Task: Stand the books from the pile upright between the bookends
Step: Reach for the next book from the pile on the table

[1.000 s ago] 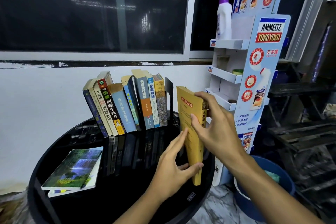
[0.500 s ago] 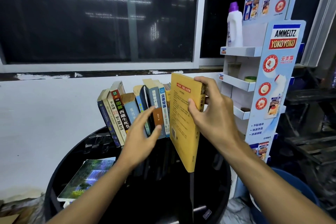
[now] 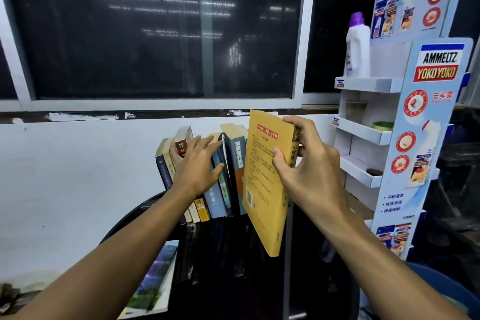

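Observation:
My right hand (image 3: 306, 163) grips a yellow book (image 3: 265, 184) by its spine, holding it upright in the air in front of the right end of the row. Several books (image 3: 235, 163) stand leaning left in a row at the back of the round black table (image 3: 228, 267). My left hand (image 3: 197, 163), fingers spread and straight, presses against the spines in the middle of that row. A dark bookend (image 3: 225, 153) shows between books beside my left fingers. The pile (image 3: 155, 278), topped by a book with a waterfall cover, lies flat at the table's front left.
A cardboard display shelf (image 3: 405, 122) with a white bottle (image 3: 357, 47) stands close on the right, next to the table. A white wall and dark window run behind the books. A blue tub (image 3: 436, 291) sits on the floor at lower right.
My left hand let go of the yellow book and moved up-left onto the standing row. My right hand lifted the yellow book up and toward the row's right end.

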Motion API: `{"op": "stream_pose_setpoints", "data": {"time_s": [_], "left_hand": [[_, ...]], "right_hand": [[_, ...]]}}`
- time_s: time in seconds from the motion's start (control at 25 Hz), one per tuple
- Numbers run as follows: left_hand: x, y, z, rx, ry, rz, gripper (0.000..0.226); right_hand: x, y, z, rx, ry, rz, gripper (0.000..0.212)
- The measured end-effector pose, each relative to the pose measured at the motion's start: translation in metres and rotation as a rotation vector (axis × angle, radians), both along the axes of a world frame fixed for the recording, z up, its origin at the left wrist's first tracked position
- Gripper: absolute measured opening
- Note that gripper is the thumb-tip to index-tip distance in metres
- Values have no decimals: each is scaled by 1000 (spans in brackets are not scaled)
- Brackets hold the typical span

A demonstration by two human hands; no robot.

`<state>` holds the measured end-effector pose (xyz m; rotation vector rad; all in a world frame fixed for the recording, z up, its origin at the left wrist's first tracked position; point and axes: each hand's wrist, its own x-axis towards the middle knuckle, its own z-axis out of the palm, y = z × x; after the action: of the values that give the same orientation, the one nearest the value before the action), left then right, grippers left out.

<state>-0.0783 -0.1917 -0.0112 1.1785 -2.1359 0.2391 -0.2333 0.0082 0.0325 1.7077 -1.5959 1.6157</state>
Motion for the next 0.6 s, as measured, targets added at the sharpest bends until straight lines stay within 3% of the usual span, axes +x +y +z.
{"op": "stream_pose_setpoints", "data": {"time_s": [0.2,0.6], "left_hand": [[-4,-11,-10,-57,-130,102,57],[6,-23,-28,-153,-79,142,73]], "right_hand": [[-1,-6,0,-27,-14,20,50],[23,-31,31,-127,64,50,49]]}}
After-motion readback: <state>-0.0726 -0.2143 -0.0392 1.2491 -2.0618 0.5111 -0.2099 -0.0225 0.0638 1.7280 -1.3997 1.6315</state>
